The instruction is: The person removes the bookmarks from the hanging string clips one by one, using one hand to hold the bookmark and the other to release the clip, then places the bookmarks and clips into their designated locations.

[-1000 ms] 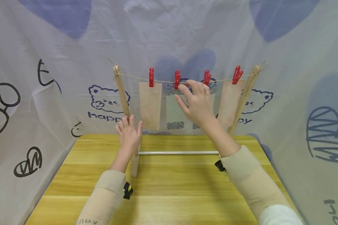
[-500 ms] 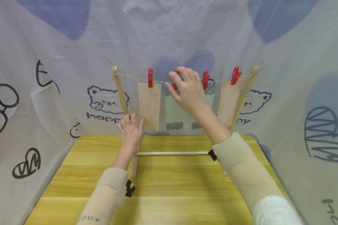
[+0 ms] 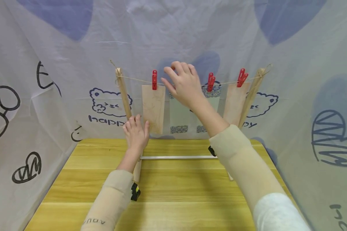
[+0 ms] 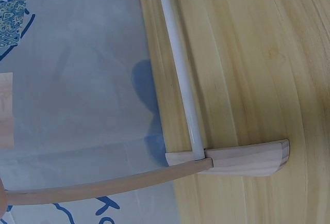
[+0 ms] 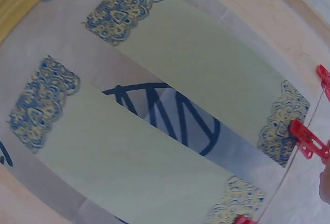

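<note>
1. Nearest you, at the bottom of the head view, your left sleeve and right sleeve reach over the wood-grain counter.
2. Your left hand, left of centre, has its fingers straight and spread, with nothing seen in its grasp; it lies over the lower part of the left post, and you cannot tell how firmly it touches.
3. A white rod crosses low at centre; the left wrist view shows its end at a wooden foot.
4. Your right hand, upper centre, has thumb and fingers curved and apart, gripping nothing you can see. It covers the second clip, which the right wrist view shows at the right edge, a red clip near a fingertip.
5. Along the string you also see a leftmost clip, third clip and rightmost clip, all red.
6. Below them hang a left tan paper, two pale green strips with patterned ends, and a right tan paper.
7. Farthest, a printed cloth fills the upper frame.
</note>
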`<action>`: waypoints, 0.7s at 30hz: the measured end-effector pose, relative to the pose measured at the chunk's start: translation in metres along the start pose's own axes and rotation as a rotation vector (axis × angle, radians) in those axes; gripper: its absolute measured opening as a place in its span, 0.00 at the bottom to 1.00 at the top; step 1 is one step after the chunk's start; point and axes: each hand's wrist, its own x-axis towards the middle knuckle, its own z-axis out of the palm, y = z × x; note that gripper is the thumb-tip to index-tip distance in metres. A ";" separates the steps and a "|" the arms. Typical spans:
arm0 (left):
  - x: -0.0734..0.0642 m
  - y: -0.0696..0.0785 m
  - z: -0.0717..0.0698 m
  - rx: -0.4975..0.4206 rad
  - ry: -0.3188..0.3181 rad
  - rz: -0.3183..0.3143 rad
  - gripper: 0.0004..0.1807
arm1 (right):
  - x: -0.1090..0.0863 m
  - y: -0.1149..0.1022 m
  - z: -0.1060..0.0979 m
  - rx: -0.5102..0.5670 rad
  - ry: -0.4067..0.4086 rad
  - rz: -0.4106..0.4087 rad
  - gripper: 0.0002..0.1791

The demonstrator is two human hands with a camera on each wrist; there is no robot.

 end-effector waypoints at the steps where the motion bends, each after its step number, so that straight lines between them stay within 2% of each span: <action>1: 0.000 0.000 0.001 0.001 -0.001 -0.001 0.23 | 0.002 -0.001 0.000 -0.009 -0.011 -0.005 0.20; 10: 0.000 0.000 0.005 0.005 0.003 -0.011 0.23 | 0.017 -0.006 -0.006 -0.052 -0.174 0.002 0.23; 17: -0.001 0.004 0.007 -0.014 -0.032 -0.029 0.25 | 0.027 -0.010 -0.007 -0.099 -0.286 0.017 0.25; 21: -0.001 0.007 0.008 -0.041 -0.031 -0.039 0.25 | 0.031 -0.012 -0.005 -0.121 -0.342 0.031 0.26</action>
